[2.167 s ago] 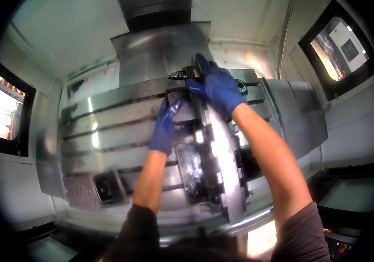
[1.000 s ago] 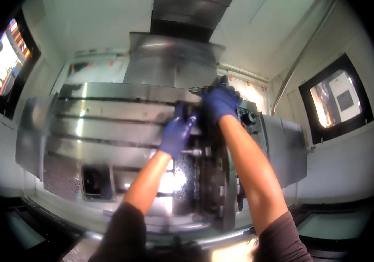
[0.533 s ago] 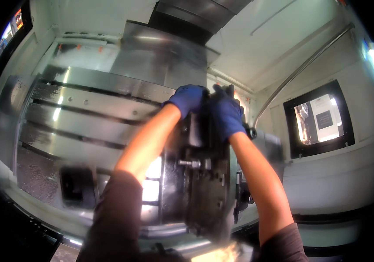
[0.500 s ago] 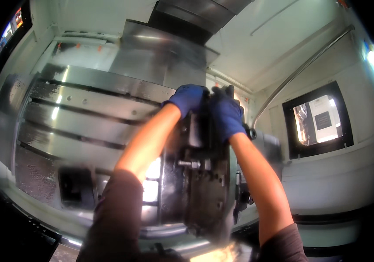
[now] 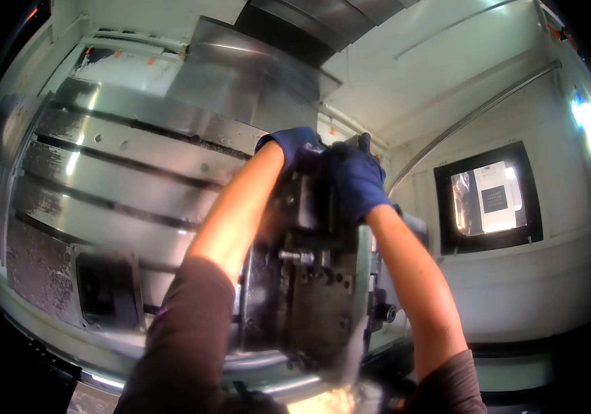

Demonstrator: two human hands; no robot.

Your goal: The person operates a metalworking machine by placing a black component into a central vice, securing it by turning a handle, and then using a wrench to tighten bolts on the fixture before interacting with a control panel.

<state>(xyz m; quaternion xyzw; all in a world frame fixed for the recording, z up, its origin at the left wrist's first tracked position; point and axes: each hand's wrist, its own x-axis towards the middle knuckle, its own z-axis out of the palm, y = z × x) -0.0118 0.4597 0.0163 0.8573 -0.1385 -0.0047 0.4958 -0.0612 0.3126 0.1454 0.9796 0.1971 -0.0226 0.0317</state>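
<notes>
Left hand [image 5: 294,146], in a blue glove, bends inward at the far end of the dark metal fixture [image 5: 319,303], its fingers turned out of sight; whether they grip the fixture or only rest on it, I cannot tell. Right hand [image 5: 357,176], gloved likewise, sits just beside it at the same end, back uppermost and fingertips lost in shadow, so its hold cannot be told either. Between the bare forearms [image 5: 233,210], the fixture runs toward the wearer; a shiny bolt [image 5: 297,257] points left across it, and a round black knob [image 5: 388,312] is on its right side. Left of the fixture spreads a slotted metal table [image 5: 123,181], with a dark framed square [image 5: 107,286] near its closest edge. Beyond the fixture rises a grey sheet-metal cover [image 5: 244,86]. Well to the fixture's right is a black-framed window [image 5: 492,196] in a pale wall [image 5: 516,290].
</notes>
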